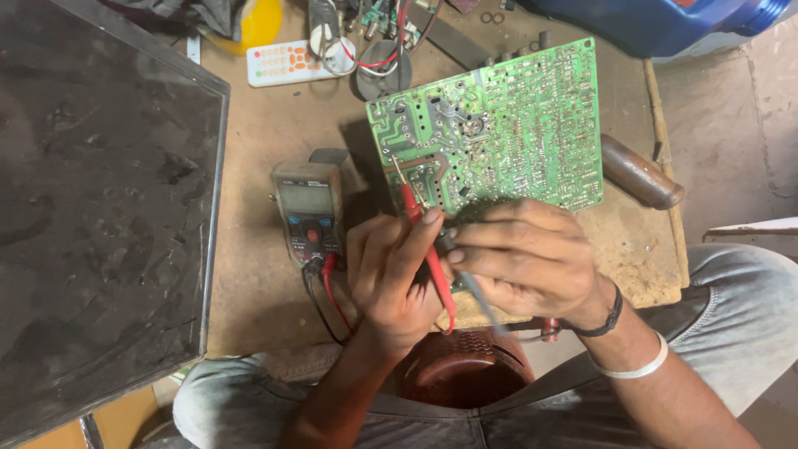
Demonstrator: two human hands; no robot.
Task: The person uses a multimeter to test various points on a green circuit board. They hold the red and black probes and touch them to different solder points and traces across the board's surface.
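A green circuit board (507, 116) stands tilted on the wooden bench, solder side toward me. My left hand (391, 274) grips a red test probe (416, 208) whose metal tip touches the board's lower left area. My right hand (524, 258) pinches a dark probe (465, 278) against the board's bottom edge; its tip is hidden by my fingers. A grey multimeter (307, 212) lies left of my hands, with red and black leads (324, 291) running from it toward them.
A large dark flat panel (100, 191) fills the left side. A white remote (287, 62), loose wires and parts lie at the back. A brown cylinder (640, 175) rests on the right; a blue container (665, 21) sits far right. A round reddish object (465, 370) sits between my knees.
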